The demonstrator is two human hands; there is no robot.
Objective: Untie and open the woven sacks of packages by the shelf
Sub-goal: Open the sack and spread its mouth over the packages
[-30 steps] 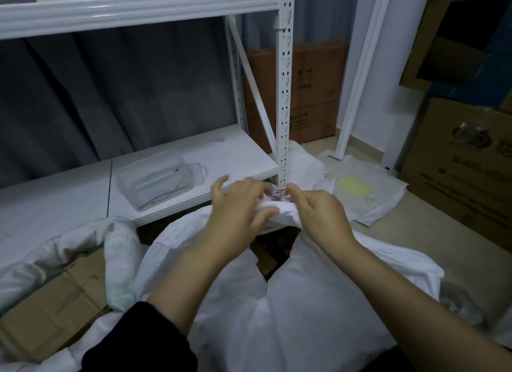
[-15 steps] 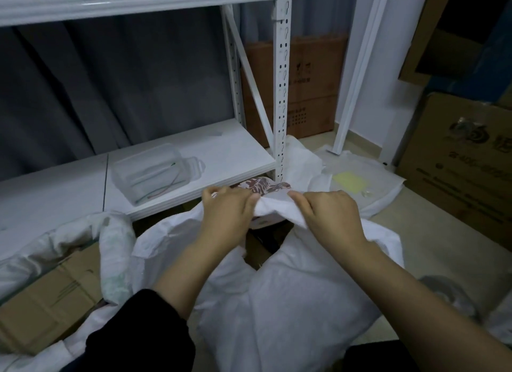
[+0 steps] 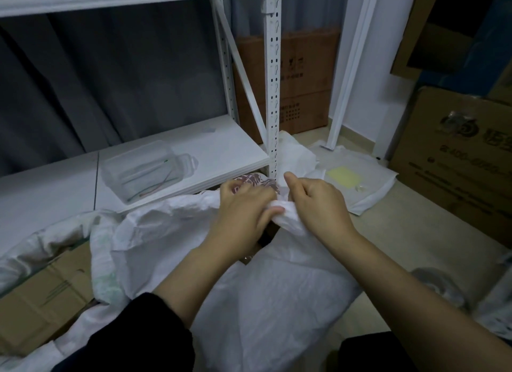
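Behind both hands [image 3: 279,205], patterned package [image 3: 250,181] (half-hidden)

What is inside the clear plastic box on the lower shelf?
The clear plastic box holds a few thin strands, reddish and greenish, perhaps wires or straws. What they are exactly is too blurred to tell.

The large cardboard box [image 3: 454,161] at right bears a round swirl logo, blurred Chinese characters and a partly legible number beginning "2-400". The brown carton [image 3: 302,78] behind the shelf post carries small handling symbols and print too small to read.
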